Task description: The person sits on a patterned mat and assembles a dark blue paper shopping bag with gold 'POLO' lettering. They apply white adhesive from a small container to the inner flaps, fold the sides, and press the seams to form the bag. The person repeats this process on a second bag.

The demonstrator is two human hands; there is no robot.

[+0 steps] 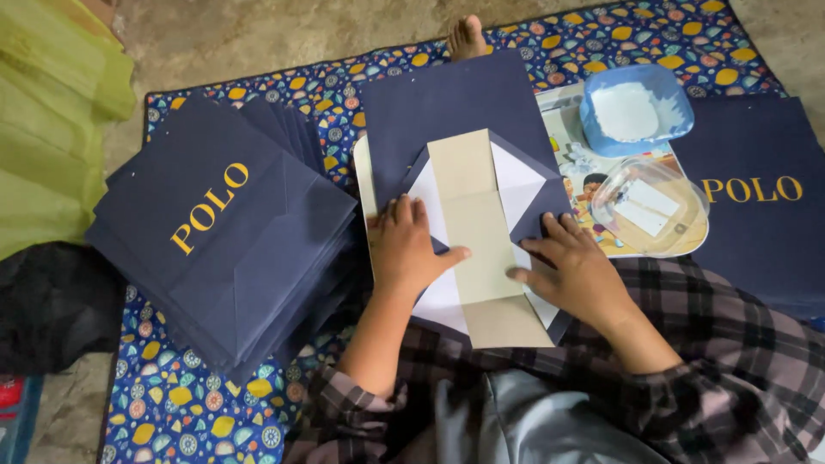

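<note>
A navy paper bag (447, 103) lies flat in front of me, its bottom end opened into white and navy flaps. A beige card strip (478, 232) runs down the middle of that opened end. My left hand (408, 245) presses flat on the left flap, thumb touching the strip's edge. My right hand (571, 266) presses on the right flap, fingers spread and reaching the strip. Neither hand grips anything.
A stack of flat navy bags with gold lettering (228, 232) lies at left, another stack (760, 198) at right. A blue bowl of white paste (634, 110) and a clear lid (657, 204) rest on a picture book. A patterned mat (198, 404) lies underneath, with green cloth (51, 112) far left.
</note>
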